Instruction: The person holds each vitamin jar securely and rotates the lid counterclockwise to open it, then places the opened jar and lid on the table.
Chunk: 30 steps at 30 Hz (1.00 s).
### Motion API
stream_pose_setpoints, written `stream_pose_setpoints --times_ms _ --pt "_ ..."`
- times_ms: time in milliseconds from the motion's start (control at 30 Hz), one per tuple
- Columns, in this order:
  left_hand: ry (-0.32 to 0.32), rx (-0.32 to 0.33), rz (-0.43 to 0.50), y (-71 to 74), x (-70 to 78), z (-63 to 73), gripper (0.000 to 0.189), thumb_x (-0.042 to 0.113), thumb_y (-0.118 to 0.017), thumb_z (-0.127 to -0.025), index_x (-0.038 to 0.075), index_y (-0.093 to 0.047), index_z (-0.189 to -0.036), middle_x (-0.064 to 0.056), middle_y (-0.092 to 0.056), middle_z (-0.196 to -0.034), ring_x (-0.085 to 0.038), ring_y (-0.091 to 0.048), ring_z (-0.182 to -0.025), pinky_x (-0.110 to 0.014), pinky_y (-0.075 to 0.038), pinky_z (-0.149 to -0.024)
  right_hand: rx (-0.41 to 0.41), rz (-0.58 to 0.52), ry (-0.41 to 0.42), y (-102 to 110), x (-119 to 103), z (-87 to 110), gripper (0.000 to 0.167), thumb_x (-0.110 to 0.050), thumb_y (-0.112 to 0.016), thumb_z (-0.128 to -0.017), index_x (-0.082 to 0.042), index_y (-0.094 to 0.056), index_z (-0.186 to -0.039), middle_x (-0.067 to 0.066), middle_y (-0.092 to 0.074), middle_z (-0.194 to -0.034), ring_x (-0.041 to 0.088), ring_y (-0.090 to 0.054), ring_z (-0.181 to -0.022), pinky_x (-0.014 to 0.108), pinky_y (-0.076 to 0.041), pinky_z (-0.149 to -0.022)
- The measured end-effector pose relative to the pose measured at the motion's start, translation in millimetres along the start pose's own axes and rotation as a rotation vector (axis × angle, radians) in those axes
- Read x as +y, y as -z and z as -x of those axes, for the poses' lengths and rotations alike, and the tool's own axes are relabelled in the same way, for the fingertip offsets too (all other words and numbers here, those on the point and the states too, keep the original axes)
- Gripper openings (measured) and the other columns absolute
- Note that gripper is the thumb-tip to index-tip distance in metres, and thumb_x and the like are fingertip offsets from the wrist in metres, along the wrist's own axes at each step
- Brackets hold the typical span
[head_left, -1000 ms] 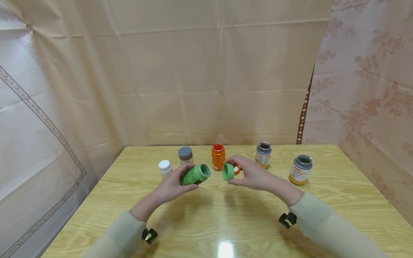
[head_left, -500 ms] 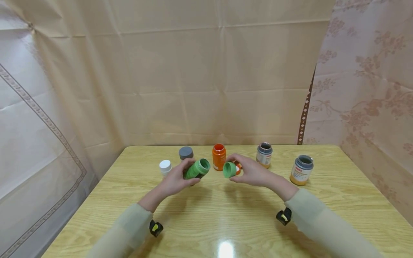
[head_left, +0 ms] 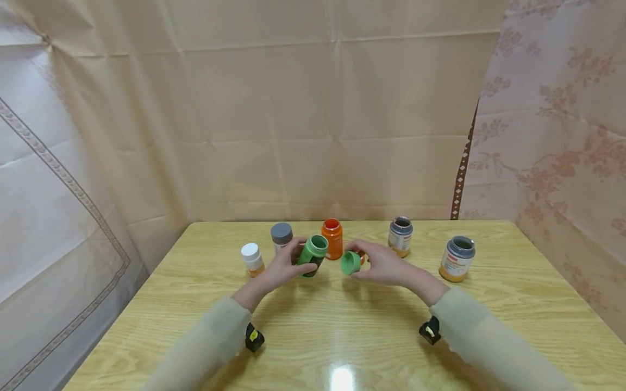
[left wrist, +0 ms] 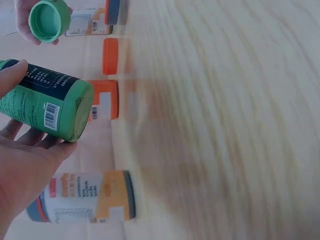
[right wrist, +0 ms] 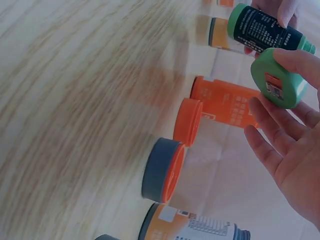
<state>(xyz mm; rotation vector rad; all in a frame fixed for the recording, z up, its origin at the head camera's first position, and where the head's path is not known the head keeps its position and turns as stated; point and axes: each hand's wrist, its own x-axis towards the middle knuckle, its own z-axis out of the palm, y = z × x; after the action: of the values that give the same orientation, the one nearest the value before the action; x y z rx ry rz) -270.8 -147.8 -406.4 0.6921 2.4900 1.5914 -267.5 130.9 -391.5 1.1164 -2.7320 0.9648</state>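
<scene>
My left hand (head_left: 281, 269) grips an uncapped green bottle (head_left: 313, 255), its thumb across the dark label. The bottle leans, mouth toward the upper right, and its base shows off the table in the left wrist view. Facing it, my right hand (head_left: 383, 263) pinches a green cap (head_left: 350, 263) between thumb and fingers, with the hollow side toward the bottle. A short gap separates cap and bottle. In the right wrist view the cap's closed top (right wrist: 274, 86) bears a small orange-and-white sticker.
Behind the hands stands an uncapped orange bottle (head_left: 333, 239). An orange cap (right wrist: 187, 120) and a grey cap (right wrist: 162, 170) lie beside it. Two uncapped grey-necked bottles, one nearer (head_left: 457, 259) and one farther (head_left: 400, 237), stand right. A white-capped bottle (head_left: 252, 260) and a grey-capped bottle (head_left: 281, 233) stand left.
My left hand has moved right with the green bottle and tipped it more upright. The right hand has shifted slightly right, and the cap's hollow side has turned more toward the head camera.
</scene>
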Motion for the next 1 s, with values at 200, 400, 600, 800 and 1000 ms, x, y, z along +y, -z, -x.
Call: stream_pose_setpoints --times_ms 200,400,600,800,1000 --pt "0.001 -0.008 0.072 -11.1 -8.3 -10.2 0.056 0.004 -0.070 -0.089 -0.001 -0.041 -0.137 -0.024 -0.053 -0.131 -0.039 -0.052 -0.120 -0.050 -0.042 -0.099 -0.026 -0.004 -0.028 -2.3 7.1 1.5 0.048 -0.011 -0.080 -0.079 -0.009 -0.056 -0.120 0.003 -0.063 -0.111 0.023 -0.060 -0.101 0.043 -0.050 -0.080" --pt "0.030 -0.012 0.157 -20.1 -11.6 -17.9 0.058 0.001 -0.069 -0.089 -0.002 -0.039 -0.138 -0.023 -0.051 -0.133 -0.039 -0.048 -0.124 -0.048 -0.040 -0.101 -0.036 0.002 -0.046 -6.9 13.8 2.4 0.048 -0.012 -0.081 -0.079 -0.007 -0.056 -0.120 0.004 -0.062 -0.113 0.024 -0.059 -0.104 0.047 -0.047 -0.089" --pt "0.093 -0.023 0.168 -24.0 -15.9 -21.7 0.057 0.005 -0.069 -0.089 0.000 -0.039 -0.138 -0.021 -0.049 -0.137 -0.037 -0.046 -0.128 -0.049 -0.037 -0.104 -0.063 -0.038 -0.045 -14.3 20.7 0.6 0.047 -0.011 -0.080 -0.079 -0.002 -0.057 -0.119 0.005 -0.060 -0.113 0.024 -0.057 -0.102 0.044 -0.047 -0.088" --pt "0.076 -0.030 0.190 -28.1 -18.4 -20.7 0.057 0.002 -0.067 -0.090 0.000 -0.037 -0.139 -0.022 -0.048 -0.137 -0.038 -0.044 -0.129 -0.049 -0.035 -0.105 -0.104 -0.038 -0.075 -21.2 23.6 -0.8 0.051 -0.014 -0.081 -0.079 0.000 -0.057 -0.122 0.006 -0.061 -0.112 0.024 -0.058 -0.103 0.046 -0.046 -0.091" --pt "0.063 -0.038 0.185 -29.2 -22.4 -23.1 0.055 0.002 -0.067 -0.090 0.002 -0.038 -0.136 -0.019 -0.051 -0.135 -0.035 -0.045 -0.129 -0.048 -0.034 -0.106 -0.112 -0.009 -0.101 -26.3 24.8 -1.6 0.051 -0.017 -0.082 -0.078 -0.003 -0.058 -0.120 0.002 -0.062 -0.105 0.020 -0.058 -0.097 0.041 -0.047 -0.087"
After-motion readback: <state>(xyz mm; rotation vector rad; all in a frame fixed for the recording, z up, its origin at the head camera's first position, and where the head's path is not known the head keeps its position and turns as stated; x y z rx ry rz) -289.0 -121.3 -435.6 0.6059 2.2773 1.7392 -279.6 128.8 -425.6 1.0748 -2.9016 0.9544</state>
